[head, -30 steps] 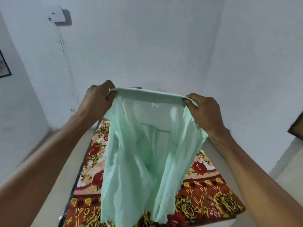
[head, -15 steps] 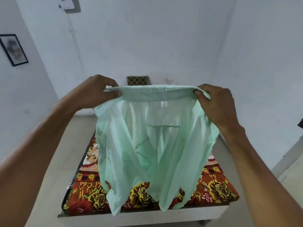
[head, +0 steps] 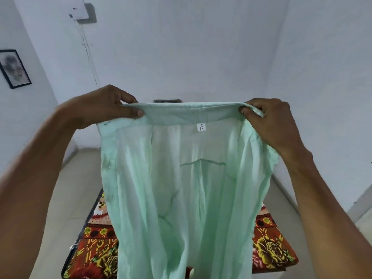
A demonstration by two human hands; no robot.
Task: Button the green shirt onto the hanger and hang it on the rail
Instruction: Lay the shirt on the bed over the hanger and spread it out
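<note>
Green shirt (head: 187, 188) hangs open-fronted at frame centre above the bed (head: 273, 246), long axis vertical. Collar (head: 189, 113) runs level between grips: left hand (head: 100, 107) and right hand (head: 269, 121) each pinch one end. No hanger or rail visible.

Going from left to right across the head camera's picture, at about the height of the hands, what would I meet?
Framed picture on the left wall → left hand pinching one collar end → green shirt with its collar stretched flat and its small white label → right hand pinching the other collar end.
</note>
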